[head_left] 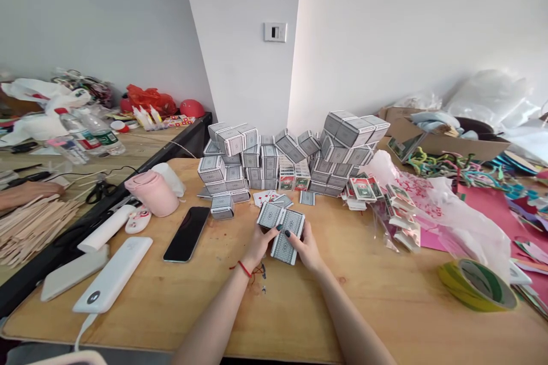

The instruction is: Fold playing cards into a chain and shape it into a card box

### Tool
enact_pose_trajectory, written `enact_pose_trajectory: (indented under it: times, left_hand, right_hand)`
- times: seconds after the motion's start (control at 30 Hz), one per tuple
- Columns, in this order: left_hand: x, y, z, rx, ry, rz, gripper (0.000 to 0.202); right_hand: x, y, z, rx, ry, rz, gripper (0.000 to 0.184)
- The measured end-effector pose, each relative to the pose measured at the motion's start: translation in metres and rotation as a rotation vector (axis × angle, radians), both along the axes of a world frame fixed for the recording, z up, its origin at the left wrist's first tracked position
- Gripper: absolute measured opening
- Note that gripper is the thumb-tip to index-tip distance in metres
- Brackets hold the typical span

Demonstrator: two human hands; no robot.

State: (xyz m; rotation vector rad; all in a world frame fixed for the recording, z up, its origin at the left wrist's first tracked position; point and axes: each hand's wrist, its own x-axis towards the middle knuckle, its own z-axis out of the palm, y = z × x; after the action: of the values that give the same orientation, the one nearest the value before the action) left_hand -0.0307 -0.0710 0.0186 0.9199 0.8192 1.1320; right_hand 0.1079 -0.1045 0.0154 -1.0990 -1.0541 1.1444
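My left hand (260, 244), with a red string at the wrist, is closed on a folded grey-backed playing card structure (270, 215). My right hand (307, 244) grips playing cards (286, 246) of the same pattern, its thumb pressed on their backs. The two pieces meet between my thumbs; whether they are joined, I cannot tell. Behind them stand stacked blocks made of playing cards (225, 174) on the left, and a taller stack (355, 131) on the right. Loose cards (264, 198) lie just beyond my hands. A single card block (222, 206) sits to the left.
A black phone (187, 235), a white power bank (113, 275) and a pink roll (152, 193) lie on the left. On the right are card boxes (363, 189), a plastic bag (454, 205) and yellow tape (476, 285). Another person's hand (32, 193) rests by wooden sticks (36, 225).
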Motion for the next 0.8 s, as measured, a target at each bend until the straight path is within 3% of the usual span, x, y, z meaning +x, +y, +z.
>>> enact_pose_trajectory:
  times: [0.23, 0.4, 0.6, 0.73, 0.8]
  left_hand:
    - [-0.001, -0.001, 0.003, -0.022, -0.003, 0.021, 0.048]
    - [-0.002, -0.002, 0.009, -0.021, 0.039, -0.037, 0.047]
    - [-0.004, 0.011, -0.002, -0.016, 0.084, -0.049, 0.037]
    - [-0.006, 0.018, -0.003, 0.030, 0.296, 0.036, 0.029]
    - [-0.007, 0.019, 0.002, 0.046, 0.361, -0.039, 0.027]
  right_hand:
    - [0.008, 0.003, -0.006, -0.081, 0.143, -0.074, 0.050]
    - [0.019, 0.009, -0.009, -0.142, 0.140, 0.003, 0.036]
    - [0.027, 0.010, -0.008, -0.130, 0.074, -0.043, 0.031]
    - [0.039, 0.007, 0.006, -0.229, 0.066, 0.264, 0.038]
    - [0.044, 0.004, 0.014, -0.253, 0.047, 0.375, 0.038]
